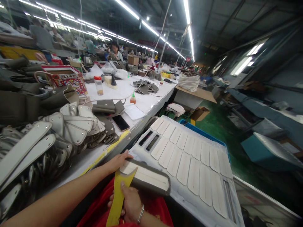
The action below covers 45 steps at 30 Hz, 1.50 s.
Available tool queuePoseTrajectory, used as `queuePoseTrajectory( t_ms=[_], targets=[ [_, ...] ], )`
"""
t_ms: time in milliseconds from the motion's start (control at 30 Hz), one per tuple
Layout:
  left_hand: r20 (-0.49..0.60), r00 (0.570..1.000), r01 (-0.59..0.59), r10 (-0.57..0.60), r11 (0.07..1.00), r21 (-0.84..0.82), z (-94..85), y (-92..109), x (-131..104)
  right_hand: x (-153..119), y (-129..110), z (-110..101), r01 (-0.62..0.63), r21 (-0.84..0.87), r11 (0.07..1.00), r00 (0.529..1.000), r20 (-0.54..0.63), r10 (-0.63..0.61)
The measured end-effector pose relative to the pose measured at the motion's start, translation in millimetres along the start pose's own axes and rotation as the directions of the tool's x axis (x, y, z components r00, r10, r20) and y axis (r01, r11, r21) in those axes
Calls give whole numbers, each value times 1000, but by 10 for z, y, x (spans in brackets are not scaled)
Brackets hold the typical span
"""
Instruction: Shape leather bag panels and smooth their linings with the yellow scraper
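Observation:
My left hand curls over the far left end of a long olive-grey piece with a rounded end and a white strip-like face. My right hand is closed around a flat yellow strip with a V-notched end. The notched end lies against the left part of the olive-grey piece. Under my hands is red cloth. Beside them, many white rounded-end panels lie in two rows on a cloth-covered board.
White panels with metal studs are heaped on the left bench. A phone, a notepad, a small orange bottle and a patterned box stand there. A blue crate edge shows behind the board. A person sits farther back.

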<state>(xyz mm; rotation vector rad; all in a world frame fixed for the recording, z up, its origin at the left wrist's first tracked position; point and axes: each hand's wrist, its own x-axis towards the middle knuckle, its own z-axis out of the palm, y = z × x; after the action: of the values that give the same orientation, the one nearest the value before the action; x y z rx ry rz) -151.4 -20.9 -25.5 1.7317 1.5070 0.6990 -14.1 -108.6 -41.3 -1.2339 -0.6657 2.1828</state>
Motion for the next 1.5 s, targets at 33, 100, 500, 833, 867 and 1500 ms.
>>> queuePoseTrajectory(
  t_ms=[33,100,500,833,867,1500],
  targets=[
    [11,999,-32,32,999,3,7,32,17,11,11,0,0,3,1000,1000,-5,0],
    [28,996,-80,80,996,27,42,88,53,40,50,-3,9,7,1000,1000,-8,-9],
    [12,1000,-24,22,977,213,192,138,173,162,154,17,-26,-103,994,997,-76,18],
    [-39,978,177,-204,917,-358,101,-162,85,-55,-26,21,62,1,998,994,-87,-62],
    [-23,976,185,-217,878,-441,84,-234,18,-93,-82,-5,85,-8,996,990,-114,-85],
    [73,972,201,-224,629,-751,19,-443,-454,-189,-937,4,192,-956,-221,928,251,-277]
  ],
)
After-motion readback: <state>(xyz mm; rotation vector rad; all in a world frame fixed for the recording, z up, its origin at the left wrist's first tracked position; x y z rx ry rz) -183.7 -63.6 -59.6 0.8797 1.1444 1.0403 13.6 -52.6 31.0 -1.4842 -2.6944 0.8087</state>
